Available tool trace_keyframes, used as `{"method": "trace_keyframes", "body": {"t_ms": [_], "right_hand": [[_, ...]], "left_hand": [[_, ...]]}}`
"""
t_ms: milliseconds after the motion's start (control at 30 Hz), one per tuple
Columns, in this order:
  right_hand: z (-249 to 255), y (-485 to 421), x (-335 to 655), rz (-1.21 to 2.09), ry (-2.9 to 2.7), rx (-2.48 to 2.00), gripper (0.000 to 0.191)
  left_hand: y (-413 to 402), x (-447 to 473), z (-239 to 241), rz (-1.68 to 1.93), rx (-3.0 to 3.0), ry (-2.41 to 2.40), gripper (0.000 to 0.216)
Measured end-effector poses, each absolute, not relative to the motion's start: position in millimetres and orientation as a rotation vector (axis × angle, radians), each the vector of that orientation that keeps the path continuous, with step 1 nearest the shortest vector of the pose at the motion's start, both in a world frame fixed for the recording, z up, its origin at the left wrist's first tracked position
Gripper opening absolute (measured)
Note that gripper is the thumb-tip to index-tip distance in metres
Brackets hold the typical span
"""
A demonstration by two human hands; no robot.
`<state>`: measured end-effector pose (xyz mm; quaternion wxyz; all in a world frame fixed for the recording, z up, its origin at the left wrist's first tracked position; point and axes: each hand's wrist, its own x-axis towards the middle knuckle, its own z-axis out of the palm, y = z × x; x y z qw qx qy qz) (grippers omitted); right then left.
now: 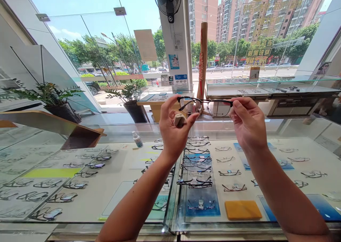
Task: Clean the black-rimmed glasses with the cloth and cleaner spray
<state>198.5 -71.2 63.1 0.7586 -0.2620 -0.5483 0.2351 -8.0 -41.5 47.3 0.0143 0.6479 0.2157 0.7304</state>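
Across the room, the tall glass shop windows (pixel 106 39) show trees and big pink houses. Below them runs the long clear glass counter (pixel 112 199), with rows and rows of glasses lying under its top. Two leafy green plants in dark pots (pixel 133 100) stand behind it. A flat yellow square pad (pixel 243 210) lies inside the counter, near us.

We hold both hands up high over the counter. Our left hand (pixel 174 128) pinches one end of a pair of thin dark-framed glasses (pixel 221 108), and our right hand (pixel 247 124) pinches the other end. The glasses hang in the air between our hands, level and facing away from us.

Our left hand also squeezes a small beige soft lump (pixel 180 120) under the frame. We cannot tell what it is. A little white spray bottle (pixel 137 139) stands on the counter.

We think the left hand has too much to hold. The lump could slip, or we could let the frame drop onto the hard glass. Pulling the ends apart could bend the thin frame. Fingers could smudge the lenses.
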Motion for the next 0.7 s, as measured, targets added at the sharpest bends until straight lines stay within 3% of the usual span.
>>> {"method": "trace_keyframes", "body": {"t_ms": [700], "right_hand": [[59.3,-66.0,203.5,0.618,-1.115,-0.605,0.03]], "left_hand": [[-43.1,-13.8,49.9,2.226,2.009,0.464,0.067]]}}
